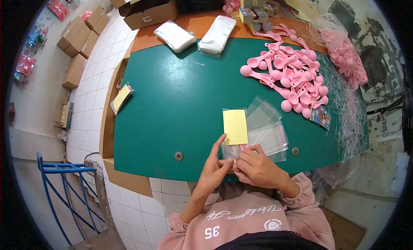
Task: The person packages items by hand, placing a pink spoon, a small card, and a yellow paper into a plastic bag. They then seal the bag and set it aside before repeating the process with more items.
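Lower center of frame, our left hand [212,169] and right hand [260,168] pinched the clear bag [227,151] near its lower end; yellow card [235,127] seemed inside; bag-end handling looked underway; next move called for steady fingertips.

The person wears a dusty-pink sweatshirt [254,215], seen across the bottom of the frame. Its long sleeves stand back from the wrists, and both the left cuff [177,222] and the right cuff [300,189] are gathered and softly ruffled, with loose folds behind them. White script lettering [244,212] runs over the front, upside down in the frame and too distorted to read surely. Below it sits a bold white number [211,232], apparently 35, and toward the right a round white emblem [272,225]. Dark fabric-like material [275,241] crosses the bottom edge.
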A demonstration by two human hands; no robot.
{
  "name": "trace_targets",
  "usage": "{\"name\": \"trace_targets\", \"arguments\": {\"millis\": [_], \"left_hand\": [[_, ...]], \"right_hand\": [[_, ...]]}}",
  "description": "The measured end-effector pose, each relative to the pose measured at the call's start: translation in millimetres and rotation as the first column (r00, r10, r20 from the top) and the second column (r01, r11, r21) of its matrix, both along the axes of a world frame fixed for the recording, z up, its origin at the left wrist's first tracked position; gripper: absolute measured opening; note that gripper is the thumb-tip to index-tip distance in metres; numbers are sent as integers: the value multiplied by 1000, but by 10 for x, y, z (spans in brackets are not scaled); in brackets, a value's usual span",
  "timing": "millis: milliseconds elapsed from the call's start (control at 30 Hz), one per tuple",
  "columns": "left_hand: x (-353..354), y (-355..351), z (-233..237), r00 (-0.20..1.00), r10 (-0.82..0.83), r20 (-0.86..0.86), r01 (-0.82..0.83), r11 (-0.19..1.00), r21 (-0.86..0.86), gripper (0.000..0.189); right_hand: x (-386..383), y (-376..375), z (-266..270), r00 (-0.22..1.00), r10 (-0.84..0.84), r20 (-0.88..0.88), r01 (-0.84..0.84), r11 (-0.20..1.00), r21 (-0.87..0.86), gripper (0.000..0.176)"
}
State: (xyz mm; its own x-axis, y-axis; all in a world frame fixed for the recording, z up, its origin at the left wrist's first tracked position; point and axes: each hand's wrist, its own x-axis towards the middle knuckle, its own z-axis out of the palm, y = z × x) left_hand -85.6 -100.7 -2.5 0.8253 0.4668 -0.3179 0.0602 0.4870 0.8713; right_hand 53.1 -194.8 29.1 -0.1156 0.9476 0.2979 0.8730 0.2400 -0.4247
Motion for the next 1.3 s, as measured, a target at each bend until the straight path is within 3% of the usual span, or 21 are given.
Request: {"name": "trace_targets", "arguments": {"millis": [133, 200, 233, 267, 333, 367, 433, 467, 533, 567, 600, 633, 833, 900, 933, 1000, 1067, 1133, 1167, 1233, 1300], "left_hand": [[14, 48, 39, 992, 118, 52, -114, 990, -77, 50], [-58, 110, 55, 995, -102, -3, 101, 989, -111, 37], [-59, 107, 62, 994, -107, -2, 107, 988, -108, 37], [-58, 98, 69, 996, -94, -1, 93, 989, -112, 31], [-52, 71, 65, 996, -94, 8, 94, 989, -117, 27], [-52, 60, 49, 997, -82, -10, 81, 990, -120, 26], [-31, 59, 51, 998, -56, -22, 53, 991, -124, 25], [-9, 47, 59, 999, -39, -25, 35, 989, -145, 25], [-9, -15, 56, 999, -32, -43, 24, 985, -172, 26], [8, -39, 51, 999, -31, -33, 25, 984, -178, 26], [25, -52, 51, 999, -31, -26, 25, 983, -184, 26], [36, -51, 60, 999, -36, -35, 29, 983, -179, 26], [-108, 3, 140, 996, -93, 11, 93, 950, -299, 25], [-106, -32, 42, 999, 5, -50, -6, 1000, -15, 20], [-86, -35, 50, 999, -1, -50, 0, 1000, -20, 20], [-36, -39, 130, 984, -68, -164, 139, 871, 471, 18], [-36, -53, 57, 985, -50, -165, 126, 864, 488, 17], [-22, -84, 36, 982, 25, -187, 83, 835, 545, 12], [-4, -96, 44, 982, 24, -188, 83, 836, 543, 12], [27, -103, 81, 975, 102, -198, 40, 793, 608, 10], [29, -97, 27, 970, 121, -212, 31, 800, 599, 11]], "right_hand": [[434, -209, 217, 860, 115, -497, -219, 963, -157, 15], [1026, -479, 397, 754, -13, -656, -159, 967, -202, 17], [1420, -672, 304, 619, -17, -786, -91, 991, -94, 21], [1829, -868, 350, 637, -154, -755, 77, 988, -137, 20], [2637, -1101, 498, 602, -671, -434, 607, 737, -297, 14], [2669, -1191, 534, 604, -673, -427, 613, 735, -291, 14], [2621, -1356, 558, 344, -910, 233, 902, 252, -349, 18], [2592, -1409, 563, 130, -834, 537, 973, 3, -232, 25], [1755, -967, 360, 552, -832, 56, 834, 551, -32, 44], [1144, -645, 473, 664, -748, -17, 742, 661, -116, 52], [911, -512, 277, 872, -448, -199, 421, 892, -163, 56], [605, -394, 96, 906, -335, -260, 295, 938, -181, 52], [228, -217, -167, 725, -358, -588, 276, 934, -228, 19], [227, -241, -159, 694, -343, -633, 245, 939, -241, 19], [223, -258, -161, 663, -321, -676, 201, 947, -252, 20], [226, -299, -171, 675, -337, -656, 215, 941, -262, 18], [216, -297, -181, 690, -343, -637, 223, 938, -264, 17], [169, -306, -201, 451, -462, -764, 260, 886, -383, 14], [145, -300, -230, 450, -464, -763, 261, 886, -385, 14], [90, -258, -295, 130, -547, -827, 202, 831, -518, 14], [58, -223, -279, 128, -567, -814, 234, 815, -531, 15]]}}
